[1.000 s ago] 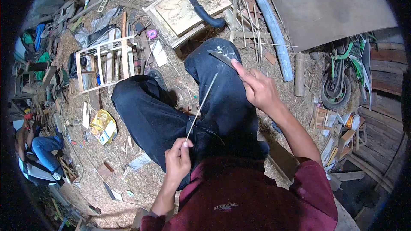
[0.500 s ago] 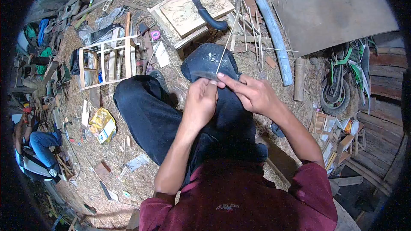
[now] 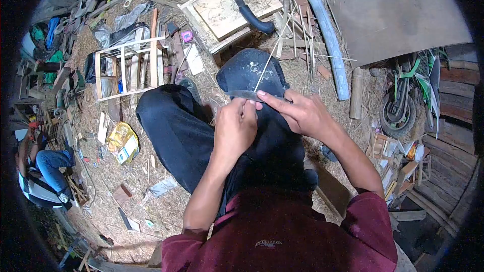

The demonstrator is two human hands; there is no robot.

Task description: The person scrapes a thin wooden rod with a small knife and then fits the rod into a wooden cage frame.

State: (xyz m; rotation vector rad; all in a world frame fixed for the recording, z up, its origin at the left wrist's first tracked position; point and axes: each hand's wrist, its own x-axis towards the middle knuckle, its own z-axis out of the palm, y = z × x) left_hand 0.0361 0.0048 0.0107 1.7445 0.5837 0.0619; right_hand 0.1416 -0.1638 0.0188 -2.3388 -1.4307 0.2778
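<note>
Over the dark-trousered knee, my right hand is closed around a knife, its index finger stretched along the back of the blade. The grey blade points left, above the fingertips of my left hand. Those fingers pinch the near end of a thin pale strip, which looks like split bamboo or wood. The strip runs away from me, up past the knee. Blade and strip cross close to both thumbs; whether the edge bites into the strip is hidden by the fingers.
Ahead stands a low wooden block with a curved dark-handled tool across it. A pale wooden frame lies to the left, a grey pole and a motorbike to the right. Another person's jeans-clad leg shows far left.
The knife blade, blurred before, now looks sharp and sits level above my left fingertips. The strip's far end leans a little more to the right. The whole view has shifted slightly.
</note>
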